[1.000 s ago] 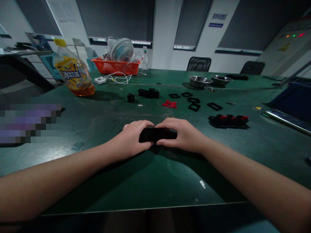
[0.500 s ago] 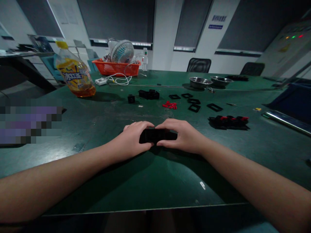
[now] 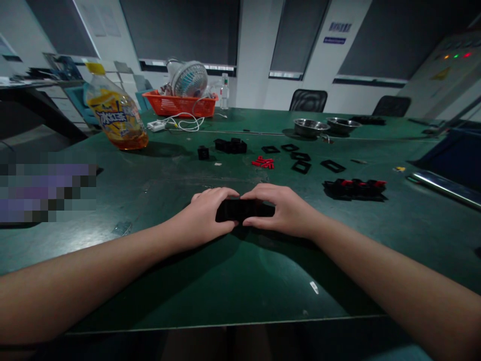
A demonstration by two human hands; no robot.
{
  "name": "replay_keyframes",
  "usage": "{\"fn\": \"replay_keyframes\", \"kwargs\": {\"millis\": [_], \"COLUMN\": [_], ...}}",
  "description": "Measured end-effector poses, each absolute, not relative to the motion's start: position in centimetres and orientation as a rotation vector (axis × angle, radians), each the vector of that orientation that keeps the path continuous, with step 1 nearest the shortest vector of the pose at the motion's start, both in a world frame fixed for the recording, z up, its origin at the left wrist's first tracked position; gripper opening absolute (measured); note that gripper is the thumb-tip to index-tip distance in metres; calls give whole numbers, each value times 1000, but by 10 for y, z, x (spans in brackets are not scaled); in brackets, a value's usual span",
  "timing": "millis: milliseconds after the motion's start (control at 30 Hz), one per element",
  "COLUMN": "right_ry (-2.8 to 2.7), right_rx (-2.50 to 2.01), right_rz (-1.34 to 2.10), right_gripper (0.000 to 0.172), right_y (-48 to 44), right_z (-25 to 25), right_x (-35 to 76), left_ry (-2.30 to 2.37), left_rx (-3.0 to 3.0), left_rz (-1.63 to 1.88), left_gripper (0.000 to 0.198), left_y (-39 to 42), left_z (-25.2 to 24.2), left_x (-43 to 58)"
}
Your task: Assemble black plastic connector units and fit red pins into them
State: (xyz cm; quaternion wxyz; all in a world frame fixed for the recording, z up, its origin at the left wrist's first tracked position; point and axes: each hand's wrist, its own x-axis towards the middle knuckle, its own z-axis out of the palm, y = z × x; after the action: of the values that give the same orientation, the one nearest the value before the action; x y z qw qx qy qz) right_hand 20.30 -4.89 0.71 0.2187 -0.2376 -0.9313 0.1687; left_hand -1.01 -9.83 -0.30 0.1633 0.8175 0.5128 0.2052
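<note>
Office-like workroom; mesh-backed chairs [image 3: 308,100]; dark blinds [image 3: 184,30]; long green table [image 3: 233,281]; cabinet [image 3: 451,75] with lit indicators [image 3: 456,56]

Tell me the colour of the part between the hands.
The part looks black where it shows, best seen in the head view.

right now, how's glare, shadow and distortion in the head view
Head view: pale glare on green tabletop at left; shadows below bare left hand and bare right hand, the boxy black part they hold nearly featureless; clear yellow-capped plastic bottle leaning, probably lens distortion.
</note>
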Motion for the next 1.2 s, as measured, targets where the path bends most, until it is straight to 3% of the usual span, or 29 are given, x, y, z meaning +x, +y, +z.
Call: {"fn": "replay_keyframes", "kwargs": {"millis": [1200], "right_ry": [-2592], "right_rx": [-643], "right_rz": [447], "right_gripper": [40], "right_y": [-50], "right_z": [8], "right_x": [203], "left_ry": [1450], "left_rx": [2335], "left_rz": [584], "left_gripper": [45], "left_y": [-98], "left_z": [-3], "left_x": [-10]}}
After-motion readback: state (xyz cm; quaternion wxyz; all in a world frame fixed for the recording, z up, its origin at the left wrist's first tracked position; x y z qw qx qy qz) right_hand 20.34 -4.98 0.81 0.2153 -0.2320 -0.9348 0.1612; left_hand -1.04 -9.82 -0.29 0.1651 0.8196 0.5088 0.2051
